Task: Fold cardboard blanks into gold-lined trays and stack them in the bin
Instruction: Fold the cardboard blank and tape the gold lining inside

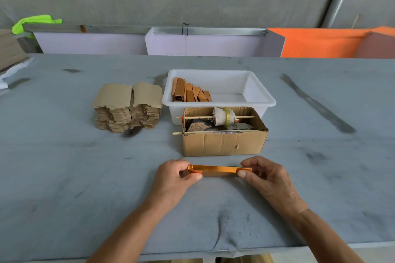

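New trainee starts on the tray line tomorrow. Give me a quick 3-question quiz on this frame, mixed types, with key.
1. True or false: the white bin already holds folded trays.
2. Which thing stands between the person's hands and the white bin?
A. the stack of flat blanks
B. the cardboard box
C. the green cloth
3. Fill in: the left hand and the right hand each pinch one ____ of the gold-lined piece.

Key
1. True; they lean in its left part.
2. B
3. end
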`<move>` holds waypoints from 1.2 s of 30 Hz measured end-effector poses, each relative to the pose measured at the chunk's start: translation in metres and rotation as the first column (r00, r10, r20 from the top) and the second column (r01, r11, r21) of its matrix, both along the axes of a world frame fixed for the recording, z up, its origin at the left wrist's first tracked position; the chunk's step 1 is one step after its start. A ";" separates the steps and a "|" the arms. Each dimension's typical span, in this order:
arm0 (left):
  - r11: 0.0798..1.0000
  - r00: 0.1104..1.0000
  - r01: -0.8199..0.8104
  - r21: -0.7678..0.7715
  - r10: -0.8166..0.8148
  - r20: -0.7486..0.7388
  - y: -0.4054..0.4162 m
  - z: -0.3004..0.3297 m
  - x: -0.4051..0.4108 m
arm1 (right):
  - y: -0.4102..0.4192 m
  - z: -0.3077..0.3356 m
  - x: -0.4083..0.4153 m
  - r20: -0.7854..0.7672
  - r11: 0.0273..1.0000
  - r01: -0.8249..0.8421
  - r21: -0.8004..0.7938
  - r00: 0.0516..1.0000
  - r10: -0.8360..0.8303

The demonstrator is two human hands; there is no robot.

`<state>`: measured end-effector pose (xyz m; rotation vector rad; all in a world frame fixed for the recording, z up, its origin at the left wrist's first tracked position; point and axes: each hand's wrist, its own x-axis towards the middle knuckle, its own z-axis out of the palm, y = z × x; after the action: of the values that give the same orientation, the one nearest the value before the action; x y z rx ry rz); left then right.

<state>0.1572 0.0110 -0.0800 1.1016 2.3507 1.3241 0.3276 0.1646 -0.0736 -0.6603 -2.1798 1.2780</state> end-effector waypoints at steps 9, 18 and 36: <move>0.994 0.930 -0.090 0.066 0.060 0.364 0.006 -0.002 -0.004 | -0.005 0.002 -0.017 -0.024 0.905 0.090 -0.415 0.994 -0.110; 0.959 0.738 -0.173 0.226 -0.025 0.674 0.013 0.007 0.006 | -0.007 0.007 -0.021 -0.019 0.782 0.119 -0.612 0.986 -0.165; 0.951 0.675 -0.202 0.234 -0.038 0.737 0.014 0.019 0.011 | -0.015 0.018 -0.020 -0.034 0.748 0.223 -0.626 0.950 -0.312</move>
<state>0.1682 0.0248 -0.0608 0.3610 1.6280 1.7726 0.3074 0.1497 -0.0559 -1.0571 -1.4547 1.8196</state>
